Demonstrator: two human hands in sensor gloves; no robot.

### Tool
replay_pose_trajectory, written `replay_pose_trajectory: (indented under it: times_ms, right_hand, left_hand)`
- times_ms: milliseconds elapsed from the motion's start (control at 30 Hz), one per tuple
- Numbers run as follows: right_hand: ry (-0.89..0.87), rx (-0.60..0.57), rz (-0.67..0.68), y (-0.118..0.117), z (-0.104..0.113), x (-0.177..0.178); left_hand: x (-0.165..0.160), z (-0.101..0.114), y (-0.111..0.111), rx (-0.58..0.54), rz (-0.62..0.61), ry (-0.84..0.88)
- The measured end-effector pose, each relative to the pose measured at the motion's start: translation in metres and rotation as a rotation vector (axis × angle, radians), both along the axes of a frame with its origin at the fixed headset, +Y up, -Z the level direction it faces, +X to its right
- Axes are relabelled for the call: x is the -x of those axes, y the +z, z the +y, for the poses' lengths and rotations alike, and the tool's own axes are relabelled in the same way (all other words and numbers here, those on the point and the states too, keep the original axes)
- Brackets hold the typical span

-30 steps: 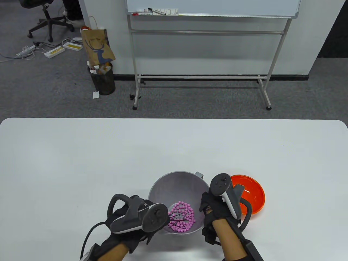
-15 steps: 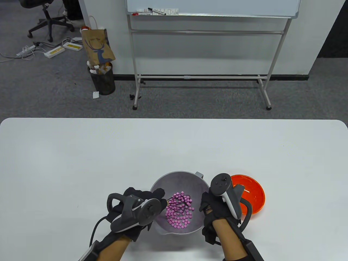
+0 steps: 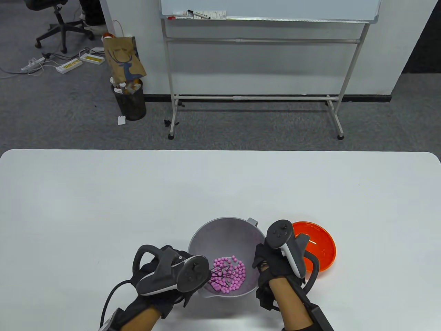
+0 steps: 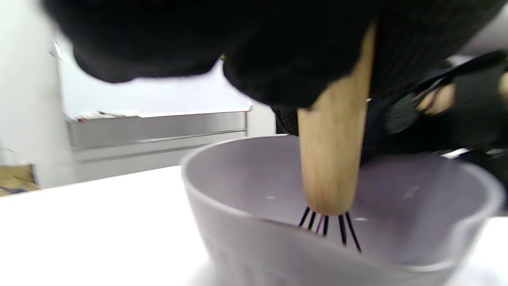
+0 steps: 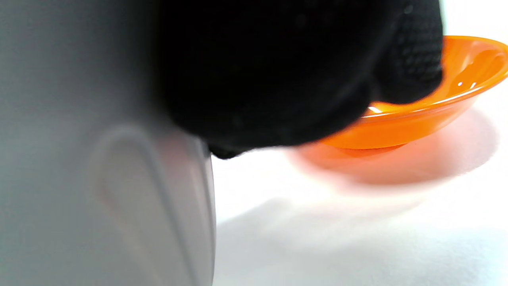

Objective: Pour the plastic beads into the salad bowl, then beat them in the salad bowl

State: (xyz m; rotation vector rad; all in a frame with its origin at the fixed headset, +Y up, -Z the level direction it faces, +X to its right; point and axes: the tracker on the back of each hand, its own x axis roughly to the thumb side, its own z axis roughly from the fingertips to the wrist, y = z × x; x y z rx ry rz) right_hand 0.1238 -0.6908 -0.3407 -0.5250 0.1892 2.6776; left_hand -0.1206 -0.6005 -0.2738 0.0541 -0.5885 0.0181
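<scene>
**Whisk down among the beads**

While your left hand (image 3: 162, 272) grips the wooden-handled whisk (image 4: 332, 159), its black wires sit among the pink beads (image 3: 230, 276) in the grey salad bowl (image 3: 227, 227) near the table's (image 3: 103, 193) front edge. Your right hand (image 3: 272, 265) curls round the bowl's right wall. Just beside it sits an orange dish (image 3: 322, 246).

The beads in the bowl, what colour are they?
Pink beads, clearest in the table view.
</scene>
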Motion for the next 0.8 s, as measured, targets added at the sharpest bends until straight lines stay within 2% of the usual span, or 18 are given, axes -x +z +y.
replay_pose_trajectory:
  times_ms: [67, 233, 400, 667, 800]
  right_hand:
    - [0.001, 0.001, 0.000, 0.000, 0.000, 0.000]
    - [0.002, -0.001, 0.000, 0.000, 0.000, 0.000]
    - [0.001, -0.001, -0.001, 0.000, 0.000, 0.000]
    - [0.001, -0.002, -0.001, 0.000, 0.000, 0.000]
    - [0.001, -0.002, -0.001, 0.000, 0.000, 0.000]
  left_hand:
    - [-0.003, -0.007, -0.001, 0.005, -0.028, 0.050]
    - [-0.006, -0.021, -0.005, -0.166, 0.062, 0.106]
    - [0.001, -0.028, -0.011, -0.262, 0.125, 0.091]
    - [0.015, -0.022, -0.016, -0.259, 0.166, 0.029]
    - [0.011, -0.011, -0.010, -0.196, 0.152, -0.069]
